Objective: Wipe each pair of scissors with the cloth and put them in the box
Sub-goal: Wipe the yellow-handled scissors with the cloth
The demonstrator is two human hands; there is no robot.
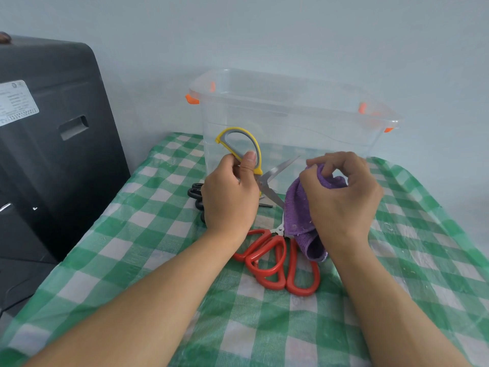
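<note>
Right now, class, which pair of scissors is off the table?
The yellow-handled scissors, gripped by the left hand; the red scissors and black scissors lie on the cloth-covered table.

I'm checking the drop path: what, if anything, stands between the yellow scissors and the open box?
Nothing visible does. The left hand holds the yellow scissors just before the clear box, whose top is open with no lid.

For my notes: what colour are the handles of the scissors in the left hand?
Yellow with grey inner lining, on the scissors the left hand holds; head view.
</note>
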